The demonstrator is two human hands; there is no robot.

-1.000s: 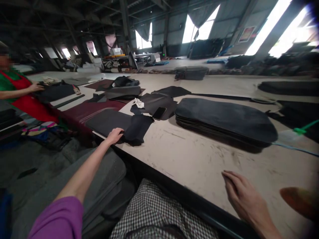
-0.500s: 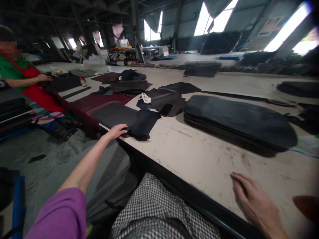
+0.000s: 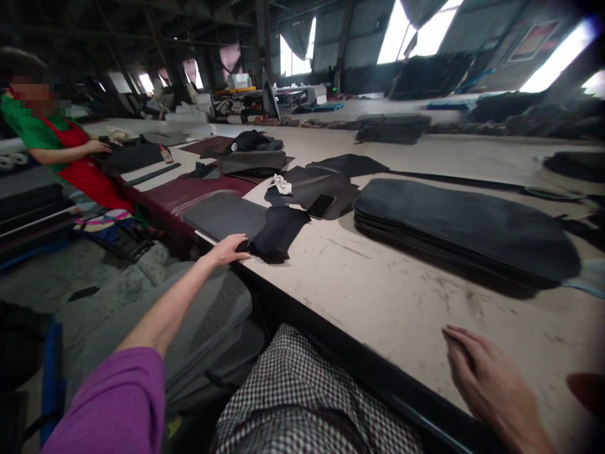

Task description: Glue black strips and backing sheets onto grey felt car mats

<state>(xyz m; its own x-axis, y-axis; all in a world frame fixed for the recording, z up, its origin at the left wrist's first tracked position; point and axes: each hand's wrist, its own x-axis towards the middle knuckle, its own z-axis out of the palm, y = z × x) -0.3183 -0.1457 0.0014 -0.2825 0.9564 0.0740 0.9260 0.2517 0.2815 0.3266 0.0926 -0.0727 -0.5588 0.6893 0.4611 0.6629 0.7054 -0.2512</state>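
My left hand (image 3: 230, 248) reaches out to the table's near edge and pinches the corner of a crumpled dark fabric piece (image 3: 278, 230). That piece lies beside a flat grey mat (image 3: 222, 215). My right hand (image 3: 491, 381) rests flat on the bare table top (image 3: 387, 296), fingers stretched out, holding nothing. A tall stack of dark oval-ended mats (image 3: 466, 224) lies beyond it.
A phone (image 3: 321, 205) and a white rag (image 3: 282, 185) lie on dark sheets behind the fabric. A maroon sheet (image 3: 179, 192) covers the table's left. A person in a green top and red apron (image 3: 57, 151) works at the far left. Grey mats (image 3: 208, 328) lie on the floor.
The view has shifted slightly leftward and downward. My left hand has closed a little more onto the dark fabric's corner. My right hand stays flat on the table.
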